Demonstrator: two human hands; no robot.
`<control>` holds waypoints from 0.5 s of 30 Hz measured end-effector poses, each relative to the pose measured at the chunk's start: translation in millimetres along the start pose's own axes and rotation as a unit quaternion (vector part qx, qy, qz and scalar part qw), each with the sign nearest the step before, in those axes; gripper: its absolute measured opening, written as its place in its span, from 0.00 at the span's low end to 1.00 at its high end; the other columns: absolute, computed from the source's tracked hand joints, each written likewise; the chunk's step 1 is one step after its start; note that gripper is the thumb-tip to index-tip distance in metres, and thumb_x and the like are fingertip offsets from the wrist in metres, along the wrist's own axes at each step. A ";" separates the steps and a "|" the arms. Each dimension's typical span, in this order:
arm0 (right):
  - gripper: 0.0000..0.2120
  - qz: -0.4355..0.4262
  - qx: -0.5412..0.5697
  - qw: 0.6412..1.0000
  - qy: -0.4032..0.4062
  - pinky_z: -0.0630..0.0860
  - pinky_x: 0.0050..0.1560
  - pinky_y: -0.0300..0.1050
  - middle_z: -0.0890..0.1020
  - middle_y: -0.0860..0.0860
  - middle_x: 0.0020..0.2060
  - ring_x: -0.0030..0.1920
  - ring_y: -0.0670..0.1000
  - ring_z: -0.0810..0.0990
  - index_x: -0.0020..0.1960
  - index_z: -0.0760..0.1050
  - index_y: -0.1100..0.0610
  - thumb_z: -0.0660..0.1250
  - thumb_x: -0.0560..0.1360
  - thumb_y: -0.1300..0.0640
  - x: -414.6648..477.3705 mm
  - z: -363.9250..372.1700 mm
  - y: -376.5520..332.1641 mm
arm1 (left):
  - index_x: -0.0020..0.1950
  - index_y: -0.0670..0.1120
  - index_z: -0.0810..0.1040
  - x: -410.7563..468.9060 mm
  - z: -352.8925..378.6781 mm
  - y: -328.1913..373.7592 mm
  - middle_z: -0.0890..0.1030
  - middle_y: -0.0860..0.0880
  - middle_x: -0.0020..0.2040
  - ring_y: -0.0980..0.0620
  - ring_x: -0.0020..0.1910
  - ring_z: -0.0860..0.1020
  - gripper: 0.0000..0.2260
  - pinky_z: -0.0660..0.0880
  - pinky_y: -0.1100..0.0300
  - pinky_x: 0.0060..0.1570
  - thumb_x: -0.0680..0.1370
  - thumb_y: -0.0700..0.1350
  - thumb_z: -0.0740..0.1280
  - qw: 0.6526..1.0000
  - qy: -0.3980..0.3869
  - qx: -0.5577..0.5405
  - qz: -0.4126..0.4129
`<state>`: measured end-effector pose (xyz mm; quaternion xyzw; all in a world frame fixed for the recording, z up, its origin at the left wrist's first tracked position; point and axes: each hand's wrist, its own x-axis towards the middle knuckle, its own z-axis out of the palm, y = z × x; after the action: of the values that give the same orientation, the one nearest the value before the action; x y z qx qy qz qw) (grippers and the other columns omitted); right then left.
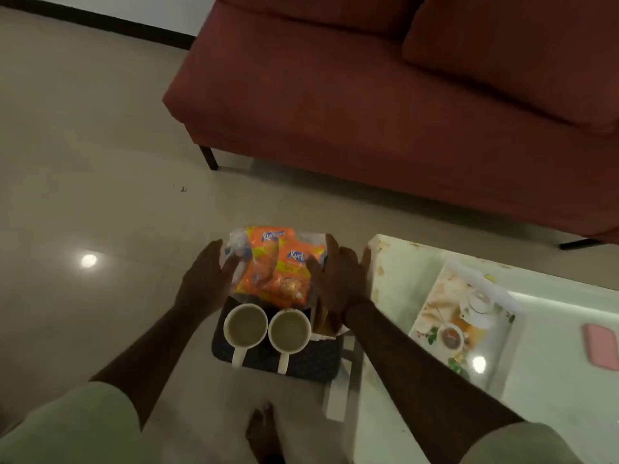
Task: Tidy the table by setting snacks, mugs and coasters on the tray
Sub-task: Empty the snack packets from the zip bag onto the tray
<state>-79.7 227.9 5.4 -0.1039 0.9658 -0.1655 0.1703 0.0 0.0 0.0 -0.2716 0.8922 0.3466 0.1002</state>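
A clear bag of orange snack packets sits between my hands, at the far end of a dark patterned stool. My left hand presses its left side and my right hand its right side. Nearer to me on the stool, two white mugs stand side by side with handles toward me: the left mug and the right mug, both holding pale liquid. The white tray with a tea-set picture lies on the white table to the right, with nothing on it.
A red sofa fills the back right. On the table, right of the tray, lies a flat pink object. A brownish item is partly hidden under my right wrist. My bare foot rests on the tiled floor.
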 end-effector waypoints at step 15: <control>0.40 0.107 0.049 0.988 -0.104 0.32 0.74 0.64 0.78 0.56 0.66 0.71 0.61 0.71 0.79 0.51 0.56 0.55 0.77 0.32 78.6 52.8 13.5 | 0.48 0.37 0.80 65.0 31.5 -20.4 0.82 0.36 0.50 0.42 0.46 0.78 0.11 0.76 0.44 0.54 0.77 0.45 0.66 0.973 -0.018 -0.211 -0.090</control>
<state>-134.8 205.1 -69.3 -0.0076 0.9391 -0.1817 0.2916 -43.1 -18.3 -58.7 -0.3590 0.7688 0.5219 0.0875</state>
